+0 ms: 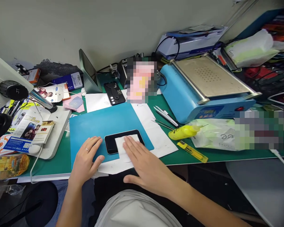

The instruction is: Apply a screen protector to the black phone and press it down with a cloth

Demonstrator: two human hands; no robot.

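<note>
A smartphone [111,144] with a black screen lies on a blue mat [94,121], its long side running left to right. Flat on its right half is a white wipe [120,147], which hangs over the phone's near edge. My right hand [142,160] presses the wipe down with outstretched fingers, the thumb held apart. Left of the phone, my left hand [86,159] rests on the mat with fingers extended and thumb apart, holding nothing. White paper [156,134] lies partly under the mat.
To the right are tweezers [165,116], a yellow bottle [181,132], a yellow cutter [192,151] and a blue heating-plate machine [177,94]. A black phone case [114,93] lies behind the mat. At left stands a microscope [10,85] among boxes and cards.
</note>
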